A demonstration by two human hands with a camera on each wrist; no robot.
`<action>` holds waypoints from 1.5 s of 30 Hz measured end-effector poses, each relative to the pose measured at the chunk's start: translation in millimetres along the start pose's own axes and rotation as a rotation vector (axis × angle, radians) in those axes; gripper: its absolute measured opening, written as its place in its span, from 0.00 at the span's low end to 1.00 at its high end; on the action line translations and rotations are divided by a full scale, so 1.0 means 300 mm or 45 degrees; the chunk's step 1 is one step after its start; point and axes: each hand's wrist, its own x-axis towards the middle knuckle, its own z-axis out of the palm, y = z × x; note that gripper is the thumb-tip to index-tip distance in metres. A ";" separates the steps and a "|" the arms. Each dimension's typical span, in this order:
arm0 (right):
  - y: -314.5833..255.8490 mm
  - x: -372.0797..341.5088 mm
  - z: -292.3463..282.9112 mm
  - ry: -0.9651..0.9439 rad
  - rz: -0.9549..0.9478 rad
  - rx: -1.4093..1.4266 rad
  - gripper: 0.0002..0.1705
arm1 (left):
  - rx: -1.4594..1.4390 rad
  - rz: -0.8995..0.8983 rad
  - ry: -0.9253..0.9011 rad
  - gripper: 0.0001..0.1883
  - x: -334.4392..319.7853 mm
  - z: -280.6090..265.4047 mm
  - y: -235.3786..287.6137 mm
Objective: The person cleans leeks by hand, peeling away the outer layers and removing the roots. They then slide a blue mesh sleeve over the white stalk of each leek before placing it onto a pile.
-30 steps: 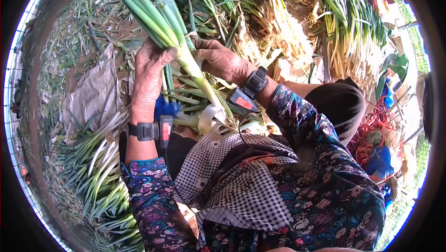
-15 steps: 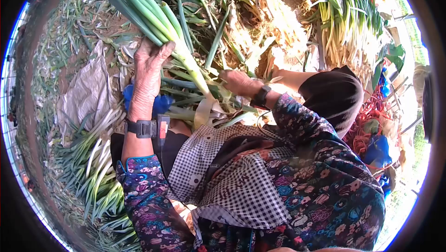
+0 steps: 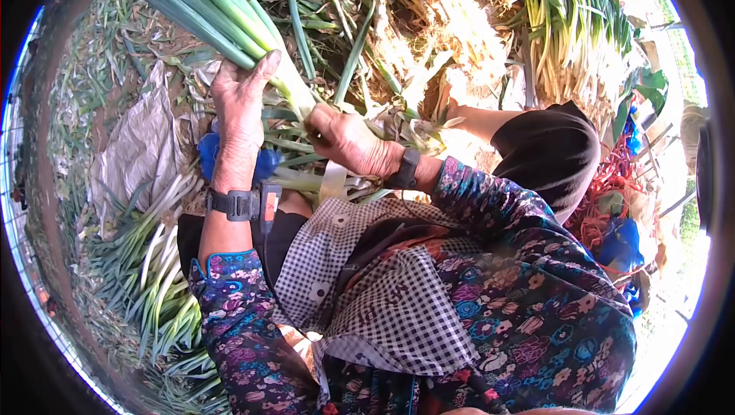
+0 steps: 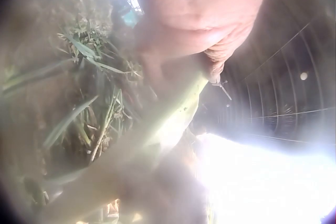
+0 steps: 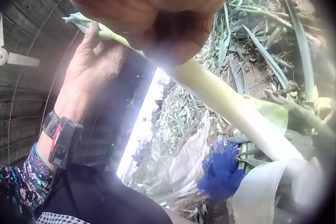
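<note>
A large green onion (image 3: 226, 21) slants across in front of the body, its green leaves toward the upper left. My left hand (image 3: 241, 101) grips it where the leaves meet the stalk, thumb laid across the near side. Lower down, my right hand (image 3: 348, 143) has curled fingers pinching at the pale stalk. In the right wrist view the white stalk (image 5: 226, 95) runs out below those fingers, and a broad pale strip of outer leaf (image 5: 257, 192) hangs at its lower end. The left wrist view is hazy, with the left hand (image 4: 205, 14) over the stalk.
Sorted green onions (image 3: 164, 285) lie at the left, and more bundles (image 3: 578, 40) lie at the upper right. Leaf scraps cover the ground. Also around are a crumpled pale sheet (image 3: 142, 147), blue netting (image 5: 220, 169) and red strings (image 3: 601, 185). A bent knee (image 3: 547, 155) is at the right.
My right hand left the stalk, dropped to the right among the loose leaves, then came back up onto the stalk. The left hand and the green onion shifted slightly left.
</note>
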 end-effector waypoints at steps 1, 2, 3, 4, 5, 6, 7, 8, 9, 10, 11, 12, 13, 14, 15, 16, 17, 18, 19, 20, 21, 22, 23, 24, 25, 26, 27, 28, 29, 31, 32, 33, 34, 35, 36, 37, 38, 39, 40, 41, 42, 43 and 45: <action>0.001 -0.005 0.011 -0.082 0.010 -0.044 0.12 | -0.007 0.033 -0.008 0.18 -0.001 -0.002 -0.008; -0.003 0.003 0.003 -0.104 0.003 -0.084 0.13 | -0.007 0.038 -0.011 0.18 0.002 -0.001 -0.012; -0.005 0.012 -0.005 -0.129 -0.006 -0.125 0.14 | -0.044 0.022 -0.013 0.18 0.005 -0.002 -0.017; -0.007 0.019 -0.012 -0.131 -0.010 -0.126 0.14 | -0.080 0.003 -0.011 0.19 0.003 -0.006 -0.024; -0.025 0.030 -0.025 -0.203 -0.031 -0.196 0.15 | -0.114 -0.021 -0.012 0.19 -0.002 -0.011 -0.031; -0.035 0.034 -0.032 -0.272 -0.050 -0.267 0.15 | -0.111 -0.047 -0.018 0.19 0.000 -0.019 -0.034; -0.039 0.027 -0.025 -0.270 -0.048 -0.267 0.15 | -0.110 -0.048 -0.021 0.19 -0.006 -0.023 -0.038; -0.040 0.017 -0.012 -0.199 -0.024 -0.286 0.15 | -0.067 -0.087 -0.019 0.18 -0.016 -0.021 -0.030; -0.035 0.011 -0.002 -0.130 -0.006 -0.308 0.15 | -0.027 -0.121 -0.015 0.17 -0.020 -0.017 -0.021; -0.020 0.003 0.008 -0.131 0.012 -0.324 0.14 | 0.031 -0.130 -0.075 0.17 -0.018 -0.019 -0.026; -0.017 0.011 0.007 -0.134 0.005 -0.326 0.14 | 0.042 -0.126 -0.120 0.18 -0.024 -0.017 -0.037; -0.011 0.020 0.009 -0.243 -0.012 -0.417 0.15 | 0.046 -0.071 -0.143 0.19 -0.022 -0.018 -0.046; -0.010 0.022 0.012 -0.346 -0.019 -0.506 0.16 | 0.052 -0.021 -0.175 0.20 -0.019 -0.020 -0.053; -0.014 0.024 -0.001 -0.343 -0.069 -0.382 0.14 | 0.055 -0.016 -0.185 0.20 -0.020 -0.021 -0.041; -0.003 0.027 -0.016 -0.342 -0.077 -0.389 0.14 | 0.048 -0.116 -0.176 0.20 -0.024 -0.027 -0.031; 0.008 0.022 -0.035 -0.316 -0.036 -0.008 0.12 | 0.037 -0.223 -0.163 0.20 -0.031 -0.032 -0.026; 0.015 0.010 -0.053 -0.286 0.011 0.375 0.10 | 0.030 -0.223 -0.156 0.20 -0.030 -0.043 -0.030; 0.003 -0.004 -0.078 -0.128 0.391 0.678 0.11 | -0.023 -0.246 -0.208 0.20 -0.027 -0.065 -0.036; 0.027 -0.012 -0.099 0.100 0.477 0.510 0.13 | -0.077 -0.268 -0.257 0.20 -0.026 -0.082 -0.046; 0.053 -0.017 -0.109 0.071 0.489 0.477 0.16 | -0.130 -0.269 -0.293 0.20 -0.028 -0.082 -0.049; 0.075 -0.023 -0.114 0.057 0.504 0.441 0.18 | -0.132 -0.270 -0.302 0.20 -0.035 -0.070 -0.055; 0.091 -0.032 -0.101 0.014 0.479 0.556 0.22 | -0.306 -0.297 -0.289 0.20 -0.050 -0.056 -0.064; 0.079 -0.027 -0.096 -0.035 0.456 0.675 0.26 | -0.478 -0.328 -0.269 0.20 -0.058 -0.049 -0.071; 0.069 -0.028 -0.102 -0.082 0.492 0.856 0.31 | -0.478 -0.357 -0.263 0.19 -0.061 -0.050 -0.090; 0.058 -0.020 -0.099 -0.083 0.496 0.862 0.31 | -0.476 -0.363 -0.260 0.19 -0.063 -0.053 -0.100; 0.050 -0.009 -0.092 -0.033 0.409 0.837 0.32 | -0.297 -0.383 -0.212 0.18 -0.066 -0.048 -0.107; 0.019 0.012 -0.101 0.017 0.319 0.810 0.32 | -0.120 -0.399 -0.165 0.17 -0.066 -0.042 -0.118; -0.009 0.022 -0.133 -0.085 0.449 0.711 0.31 | 0.005 -0.328 -0.167 0.18 -0.066 -0.030 -0.135; -0.006 0.027 -0.119 -0.082 0.455 0.709 0.31 | 0.143 -0.358 -0.165 0.16 -0.072 -0.014 -0.150; 0.010 0.058 -0.085 0.205 0.319 0.706 0.25 | 0.275 -0.338 -0.320 0.16 -0.100 -0.001 -0.223; 0.023 0.076 -0.105 0.160 0.376 0.520 0.20 | 0.652 -0.442 -0.390 0.15 -0.127 0.031 -0.197; 0.022 0.092 -0.135 0.118 0.380 0.365 0.16 | 0.906 -0.277 -0.504 0.13 -0.145 0.016 -0.249; 0.042 0.094 -0.139 0.114 0.417 0.510 0.16 | 1.039 -0.236 -0.541 0.13 -0.157 0.007 -0.262; 0.065 0.088 -0.133 0.111 0.452 0.655 0.15 | 1.173 -0.191 -0.576 0.13 -0.165 -0.008 -0.280; 0.079 0.083 -0.123 0.184 0.439 0.694 0.13 | 1.174 -0.192 -0.578 0.13 -0.172 -0.051 -0.345; 0.074 0.071 -0.115 0.265 0.399 0.979 0.13 | 1.423 -0.262 -0.714 0.15 -0.178 -0.116 -0.438; 0.091 0.056 -0.116 0.165 0.457 0.739 0.13 | 1.667 -0.335 -0.854 0.17 -0.183 -0.164 -0.492; 0.125 0.032 -0.110 0.068 0.511 0.496 0.13 | 1.662 -0.337 -0.859 0.17 -0.183 -0.188 -0.495; 0.161 -0.006 -0.074 0.034 0.492 0.590 0.18 | 1.752 -0.295 -0.811 0.17 -0.182 -0.206 -0.500; 0.162 -0.018 -0.086 -0.028 0.542 0.603 0.20 | 1.846 -0.258 -0.770 0.18 -0.182 -0.220 -0.502; 0.209 -0.070 -0.035 -0.101 0.541 0.571 0.19 | 1.657 -0.193 -0.595 0.19 -0.143 -0.215 -0.422; 0.247 -0.126 0.031 -0.174 0.541 0.547 0.19 | 1.469 -0.137 -0.424 0.21 -0.090 -0.201 -0.300; 0.164 -0.119 0.027 -0.191 0.600 0.734 0.15 | 0.977 -0.191 -0.074 0.23 -0.036 -0.158 -0.164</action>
